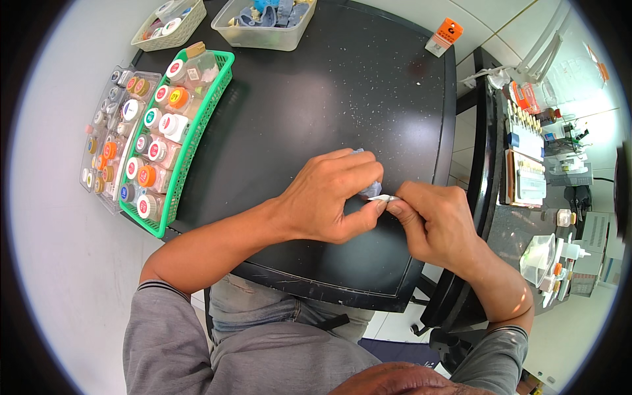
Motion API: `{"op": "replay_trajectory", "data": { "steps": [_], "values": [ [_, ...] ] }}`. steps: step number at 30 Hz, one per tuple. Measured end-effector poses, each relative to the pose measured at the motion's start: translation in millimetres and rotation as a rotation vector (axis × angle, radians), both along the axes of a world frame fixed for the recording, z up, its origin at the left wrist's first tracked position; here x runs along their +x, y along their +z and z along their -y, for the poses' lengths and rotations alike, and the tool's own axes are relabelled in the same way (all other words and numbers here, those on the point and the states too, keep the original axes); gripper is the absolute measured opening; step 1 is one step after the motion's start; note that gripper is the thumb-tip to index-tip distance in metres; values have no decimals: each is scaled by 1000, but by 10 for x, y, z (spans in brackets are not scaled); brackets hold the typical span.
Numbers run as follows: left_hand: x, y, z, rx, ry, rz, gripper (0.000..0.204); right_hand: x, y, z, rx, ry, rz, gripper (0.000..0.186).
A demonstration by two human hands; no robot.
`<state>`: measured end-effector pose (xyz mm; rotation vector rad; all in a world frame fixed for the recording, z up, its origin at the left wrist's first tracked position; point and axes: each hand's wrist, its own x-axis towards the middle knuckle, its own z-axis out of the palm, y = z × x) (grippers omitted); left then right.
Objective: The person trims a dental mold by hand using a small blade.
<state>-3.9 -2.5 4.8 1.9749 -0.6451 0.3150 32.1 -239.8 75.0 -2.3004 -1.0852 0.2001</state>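
My left hand is curled over the middle-front of the black desk, holding a grey-blue moulded piece that shows partly behind its fingers. Its thumb meets a small white slip-like item in front of that piece. The fingers of my right hand are closed in a pinch on the white item, close against my left thumb. What exactly the white item is, I cannot make out.
A green basket and clear tray of capped bottles line the left. A cream basket and plastic tub of blue moulds stand at the back, an orange-and-white box back right. A side bench holds shade guides and containers.
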Motion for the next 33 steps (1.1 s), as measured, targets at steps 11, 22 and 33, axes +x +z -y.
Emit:
{"op": "replay_trajectory", "data": {
  "steps": [11,22,33],
  "values": [
    [-3,-27,-5,25,4,9,22,-6,1,-8,0,4,2,30],
    [6,-36,-8,18,4,5,23,-5,0,-7,-14,-13,16,31],
    [2,-50,-4,14,-12,0,25,3,-11,-1,-3,-27,19,31]
  ]
}}
